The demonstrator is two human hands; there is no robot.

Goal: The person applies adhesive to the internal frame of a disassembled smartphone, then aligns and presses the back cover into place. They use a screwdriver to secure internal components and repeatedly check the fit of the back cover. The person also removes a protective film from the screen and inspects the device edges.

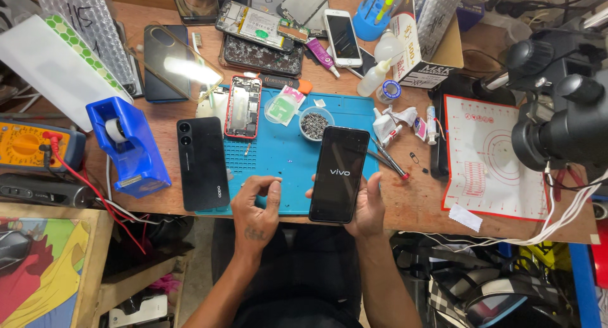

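Note:
My right hand (367, 209) holds a black smartphone (339, 174) upright by its lower half, screen up and lit with a small white logo. It hovers over the front edge of a blue work mat (285, 157). My left hand (256, 204) rests at the mat's front edge, fingers loosely curled, thumb and forefinger nearly pinched; whether it holds anything is unclear. To its left a second black phone (202, 163) lies face down on the wooden bench. An opened red phone (243, 107) with bare insides lies on the mat's far left corner.
A small bowl of screws (315, 124) stands on the mat. A blue tape dispenser (130, 144) and an orange multimeter (31, 147) sit left. Tweezers (387, 158), a white mat (494, 157) and a microscope (557, 112) are right. Several phones and parts crowd the back.

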